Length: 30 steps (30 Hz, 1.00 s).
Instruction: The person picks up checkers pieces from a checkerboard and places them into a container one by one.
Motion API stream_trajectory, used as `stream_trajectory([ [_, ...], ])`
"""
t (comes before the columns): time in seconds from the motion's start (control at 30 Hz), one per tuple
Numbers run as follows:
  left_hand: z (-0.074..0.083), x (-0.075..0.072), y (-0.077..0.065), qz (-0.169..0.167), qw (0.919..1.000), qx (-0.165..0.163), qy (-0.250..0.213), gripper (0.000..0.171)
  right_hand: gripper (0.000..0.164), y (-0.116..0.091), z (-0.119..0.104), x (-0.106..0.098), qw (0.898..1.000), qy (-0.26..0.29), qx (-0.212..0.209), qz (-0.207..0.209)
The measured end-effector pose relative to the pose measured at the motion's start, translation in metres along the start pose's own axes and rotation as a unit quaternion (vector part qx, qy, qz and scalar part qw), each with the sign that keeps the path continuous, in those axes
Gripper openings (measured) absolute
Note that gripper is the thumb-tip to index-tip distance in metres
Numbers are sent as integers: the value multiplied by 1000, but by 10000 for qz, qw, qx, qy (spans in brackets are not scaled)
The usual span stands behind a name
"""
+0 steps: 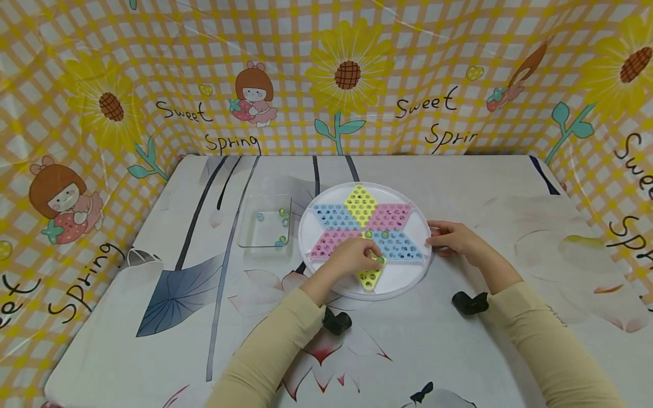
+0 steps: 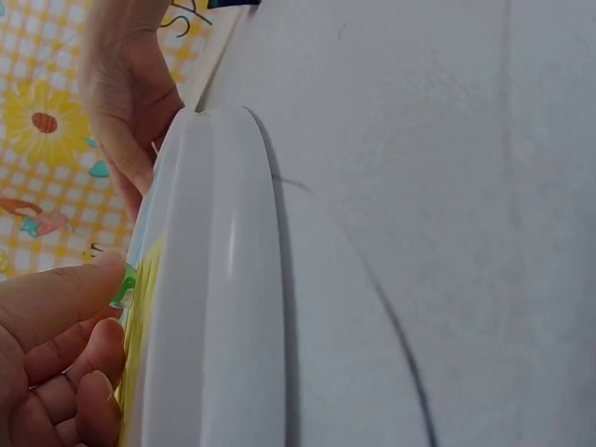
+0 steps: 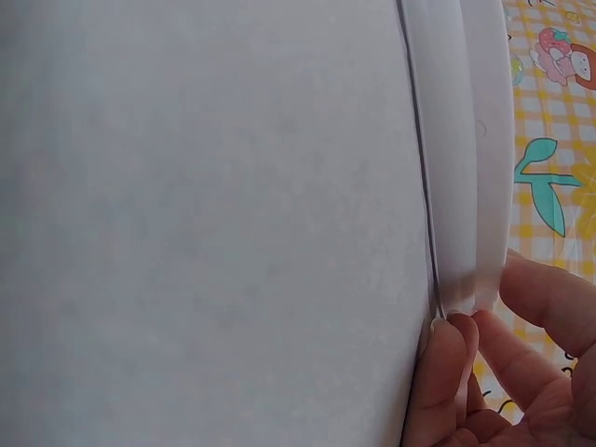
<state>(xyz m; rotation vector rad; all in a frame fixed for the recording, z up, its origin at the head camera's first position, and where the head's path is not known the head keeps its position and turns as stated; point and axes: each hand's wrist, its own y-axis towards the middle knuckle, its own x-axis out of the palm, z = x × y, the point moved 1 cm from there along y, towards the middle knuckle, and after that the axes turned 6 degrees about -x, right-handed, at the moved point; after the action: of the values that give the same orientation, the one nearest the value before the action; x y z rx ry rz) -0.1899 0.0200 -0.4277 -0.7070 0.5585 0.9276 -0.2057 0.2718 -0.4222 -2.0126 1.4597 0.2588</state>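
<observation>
White plastic board (image 1: 403, 275), in the head view, lies mid-tablecloth (image 1: 474, 187), its star's yellow points (image 1: 360, 207) running near to far. Cloth stretches wide beyond its right edge; a clear box (image 1: 257, 232) sits just beside its left. Left wrist: the left hand (image 2: 56, 345) pinches a green marble (image 2: 124, 287) at the near yellow point. Right wrist: the right hand (image 3: 531, 372) grips the board's rim (image 3: 492, 140).

Head view high, forward-down — wrist views low, close, board rim (image 2: 244, 279) in all
</observation>
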Motion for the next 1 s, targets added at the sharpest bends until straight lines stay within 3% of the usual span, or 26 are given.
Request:
stream_trajectory([
  [0.67, 4, 0, -1, 90, 9991, -89, 416, 19, 66, -1, 0, 0, 10000, -18, 55, -19],
  [1.0, 2, -3, -2, -26, 9999, 26, 96, 19, 68, -2, 0, 0, 10000, -30, 77, -14],
])
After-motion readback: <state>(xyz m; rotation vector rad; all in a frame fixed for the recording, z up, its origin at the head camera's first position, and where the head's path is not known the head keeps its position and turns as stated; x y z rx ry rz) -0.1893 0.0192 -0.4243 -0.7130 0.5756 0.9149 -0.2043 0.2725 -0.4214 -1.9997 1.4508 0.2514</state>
